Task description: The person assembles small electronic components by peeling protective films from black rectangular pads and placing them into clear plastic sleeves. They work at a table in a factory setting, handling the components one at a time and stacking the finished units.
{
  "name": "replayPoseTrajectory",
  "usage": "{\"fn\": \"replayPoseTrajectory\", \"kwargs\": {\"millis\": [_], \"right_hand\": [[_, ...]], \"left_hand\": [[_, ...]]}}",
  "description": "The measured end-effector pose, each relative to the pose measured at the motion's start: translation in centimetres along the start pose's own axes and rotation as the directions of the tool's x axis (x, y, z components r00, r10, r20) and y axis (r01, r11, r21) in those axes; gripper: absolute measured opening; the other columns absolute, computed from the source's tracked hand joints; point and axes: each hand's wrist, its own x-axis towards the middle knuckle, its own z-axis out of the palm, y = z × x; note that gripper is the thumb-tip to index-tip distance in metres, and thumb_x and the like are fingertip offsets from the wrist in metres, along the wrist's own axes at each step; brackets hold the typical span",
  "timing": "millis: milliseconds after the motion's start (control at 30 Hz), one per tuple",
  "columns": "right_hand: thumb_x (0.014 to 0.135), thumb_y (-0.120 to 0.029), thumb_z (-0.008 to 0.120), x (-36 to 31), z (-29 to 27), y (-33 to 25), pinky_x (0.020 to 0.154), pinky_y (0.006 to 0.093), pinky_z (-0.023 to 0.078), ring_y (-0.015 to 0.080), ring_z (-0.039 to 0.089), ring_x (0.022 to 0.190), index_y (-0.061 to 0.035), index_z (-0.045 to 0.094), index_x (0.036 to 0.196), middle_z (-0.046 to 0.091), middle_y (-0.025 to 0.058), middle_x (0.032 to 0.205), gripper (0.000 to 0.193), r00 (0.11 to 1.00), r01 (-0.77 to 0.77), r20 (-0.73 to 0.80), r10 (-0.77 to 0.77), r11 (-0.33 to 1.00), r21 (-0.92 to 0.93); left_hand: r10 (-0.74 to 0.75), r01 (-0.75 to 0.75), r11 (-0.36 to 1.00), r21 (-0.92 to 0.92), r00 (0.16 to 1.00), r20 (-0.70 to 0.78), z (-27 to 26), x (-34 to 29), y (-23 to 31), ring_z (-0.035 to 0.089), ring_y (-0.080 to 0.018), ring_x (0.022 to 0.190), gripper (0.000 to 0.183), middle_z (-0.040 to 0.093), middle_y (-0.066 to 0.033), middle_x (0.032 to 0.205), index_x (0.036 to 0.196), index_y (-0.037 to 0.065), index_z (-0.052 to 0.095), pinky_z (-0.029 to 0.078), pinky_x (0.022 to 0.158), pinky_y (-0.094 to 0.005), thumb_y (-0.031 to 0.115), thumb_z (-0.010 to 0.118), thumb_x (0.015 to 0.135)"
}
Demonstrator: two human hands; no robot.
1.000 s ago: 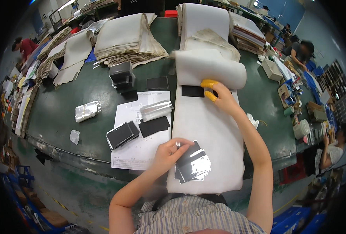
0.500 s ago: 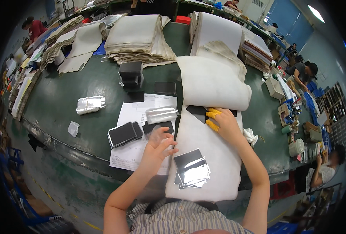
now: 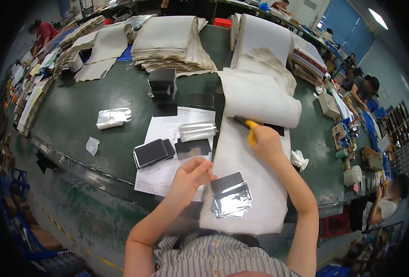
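My right hand (image 3: 265, 141), with yellow finger covers, grips a thin dark card (image 3: 242, 121) by its edge, tilted up from the thick white sheet (image 3: 248, 161). Another dark card (image 3: 276, 130) lies partly beneath the sheet's folded-over part. My left hand (image 3: 191, 179) has thumb and fingers pinched together beside the near stack; whatever they hold, if anything, I cannot make out. That stack of dark cards with shiny clear film (image 3: 232, 196) rests fanned on the white sheet. Left of it are a dark card pile (image 3: 154, 153), a dark card (image 3: 196, 146) and clear film strips (image 3: 197, 131).
A printed paper (image 3: 144, 177) lies under the piles. Behind stand a tall dark card stack (image 3: 162, 83) and thick piles of white sheets (image 3: 165, 41). Left are a clear-wrapped bundle (image 3: 113, 118) and a film scrap (image 3: 92, 146); right, a crumpled white cloth (image 3: 299, 159). Other people work farther off.
My right hand has gone from lying over a card to lifting its edge off the white sheet. My left fingers, spread before, are now pinched and nearer the film-topped stack. The view has shifted slightly.
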Motion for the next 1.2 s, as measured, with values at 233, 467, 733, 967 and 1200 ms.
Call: {"fn": "replayPoseTrajectory", "kwargs": {"millis": [233, 467, 733, 967, 1200], "right_hand": [[0.094, -0.012, 0.053, -1.1, -2.9, -3.4, 0.051, 0.0272, 0.050, 0.0134, 0.061, 0.062, -0.0009, 0.055, 0.096, 0.056, 0.0030, 0.073, 0.011, 0.842, -0.354, 0.176, 0.509, 0.278, 0.893], [0.097, -0.020, 0.050, -2.5, -8.0, -8.6, 0.041, 0.0239, 0.042, 0.0176, 0.059, 0.047, -0.0033, 0.040, 0.109, 0.055, 0.0078, 0.073, 0.023, 0.929, -0.219, 0.148, 0.340, 0.183, 0.958], [0.095, -0.018, 0.055, -2.8, -7.5, -9.3, 0.045, 0.0229, 0.044, 0.0135, 0.060, 0.050, -0.0017, 0.045, 0.107, 0.058, 0.0059, 0.071, 0.022, 0.939, -0.198, 0.106, 0.326, 0.264, 0.944], [0.094, -0.018, 0.056, -2.7, -7.2, -9.3, 0.049, 0.0228, 0.047, 0.0125, 0.062, 0.055, -0.0011, 0.046, 0.112, 0.061, 0.0064, 0.075, 0.027, 0.936, -0.320, 0.242, 0.254, 0.335, 0.886], [0.093, -0.016, 0.058, -2.6, -8.8, -8.5, 0.051, 0.0233, 0.048, 0.0105, 0.062, 0.057, -0.0010, 0.049, 0.124, 0.062, 0.0057, 0.078, 0.035, 0.861, -0.507, 0.464, 0.209, 0.418, 0.753]], "left_hand": [[0.138, -0.138, 0.975, 0.174, 0.990, 0.011, 0.0, -0.1, -0.3, 0.066, -0.0188, 0.083, 0.011, 0.066, -0.0077, 0.087, 0.084, 0.005, 0.058, 0.052, 0.078, -0.0305, 0.003, 0.068, 0.082], [0.073, -0.070, 0.982, 0.176, 0.997, -0.012, 1.2, -0.3, -0.5, 0.064, -0.0137, 0.080, 0.022, 0.066, -0.0063, 0.083, 0.085, 0.005, 0.056, 0.050, 0.074, -0.0256, -0.004, 0.073, 0.075], [0.065, -0.065, 0.969, 0.240, 0.998, 0.007, 1.7, -0.6, -0.4, 0.066, -0.0160, 0.081, 0.023, 0.066, -0.0069, 0.083, 0.084, 0.005, 0.056, 0.052, 0.076, -0.0279, -0.005, 0.073, 0.074], [0.019, -0.030, 0.980, 0.195, 0.998, 0.061, 2.0, -0.6, -0.4, 0.066, -0.0189, 0.086, 0.012, 0.065, -0.0064, 0.083, 0.091, 0.004, 0.060, 0.054, 0.078, -0.0314, 0.002, 0.068, 0.082], [-0.059, 0.057, 0.998, 0.034, 0.997, 0.045, 2.0, -0.7, -0.1, 0.066, -0.0204, 0.086, 0.010, 0.066, -0.0096, 0.094, 0.098, 0.004, 0.061, 0.056, 0.076, -0.0356, 0.006, 0.062, 0.088]]}}
